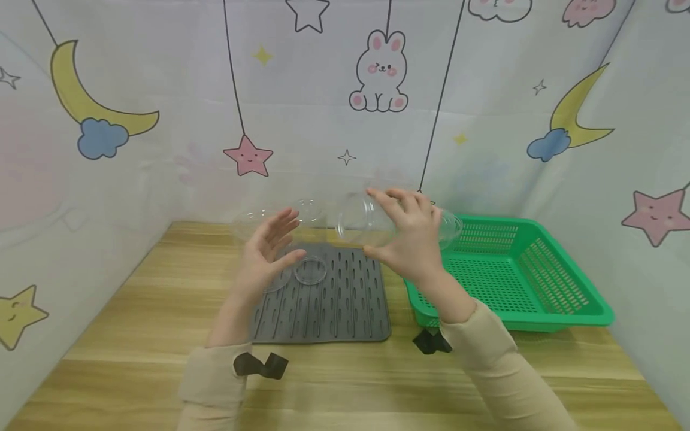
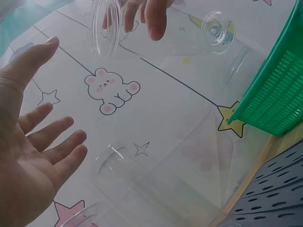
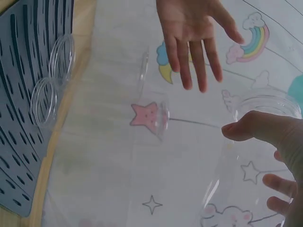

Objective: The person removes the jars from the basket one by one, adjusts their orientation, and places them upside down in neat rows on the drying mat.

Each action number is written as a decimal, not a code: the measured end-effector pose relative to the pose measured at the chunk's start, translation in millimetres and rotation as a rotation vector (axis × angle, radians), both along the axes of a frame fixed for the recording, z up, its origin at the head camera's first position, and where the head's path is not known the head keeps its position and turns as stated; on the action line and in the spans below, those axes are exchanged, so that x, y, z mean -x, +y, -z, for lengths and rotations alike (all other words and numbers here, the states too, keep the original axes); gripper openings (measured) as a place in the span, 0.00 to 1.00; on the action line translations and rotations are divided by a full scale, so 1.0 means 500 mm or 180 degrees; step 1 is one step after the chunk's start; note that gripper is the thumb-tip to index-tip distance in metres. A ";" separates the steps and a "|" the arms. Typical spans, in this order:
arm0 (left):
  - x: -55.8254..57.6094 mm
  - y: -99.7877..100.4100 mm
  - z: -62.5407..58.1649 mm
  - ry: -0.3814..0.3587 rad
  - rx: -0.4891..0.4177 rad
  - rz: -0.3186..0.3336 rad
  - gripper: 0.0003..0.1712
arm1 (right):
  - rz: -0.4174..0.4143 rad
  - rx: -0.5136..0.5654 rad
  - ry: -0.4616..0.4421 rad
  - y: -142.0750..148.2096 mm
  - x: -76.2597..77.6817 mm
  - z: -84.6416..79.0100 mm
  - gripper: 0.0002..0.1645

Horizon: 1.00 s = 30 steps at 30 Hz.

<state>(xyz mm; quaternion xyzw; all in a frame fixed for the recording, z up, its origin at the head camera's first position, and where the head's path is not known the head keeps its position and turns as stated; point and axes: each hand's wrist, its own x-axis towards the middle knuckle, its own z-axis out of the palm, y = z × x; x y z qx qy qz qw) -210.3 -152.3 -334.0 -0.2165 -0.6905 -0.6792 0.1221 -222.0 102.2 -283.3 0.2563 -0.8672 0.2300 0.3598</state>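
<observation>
My right hand grips a clear cylindrical jar, tipped on its side above the drying mat and the basket's near left corner. Its round rim faces left, toward my other hand. Fingers lie over the top of the jar and the thumb sits below. My left hand is raised with its fingers apart and the palm turned inward, holding nothing. Two more clear jars stand upright on the grey drying mat, partly behind my left hand; the base of one shows plainly.
A green plastic basket with slotted sides stands on the right of the wooden table. A white cloth printed with stars, moons and a rabbit hangs behind and around the table. Black bands show at both sleeves.
</observation>
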 end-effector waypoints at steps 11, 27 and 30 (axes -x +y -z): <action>0.011 0.023 0.000 -0.0053 0.0200 0.0405 0.52 | 0.0080 -0.0507 0.0216 -0.056 -0.001 0.036 0.54; 0.011 0.043 0.002 -0.0306 0.0573 0.0343 0.51 | 0.0068 -0.0772 0.0168 -0.089 -0.006 0.065 0.52; 0.012 0.046 0.002 -0.0360 0.0574 0.0312 0.50 | 0.0058 -0.0772 0.0128 -0.091 -0.006 0.066 0.53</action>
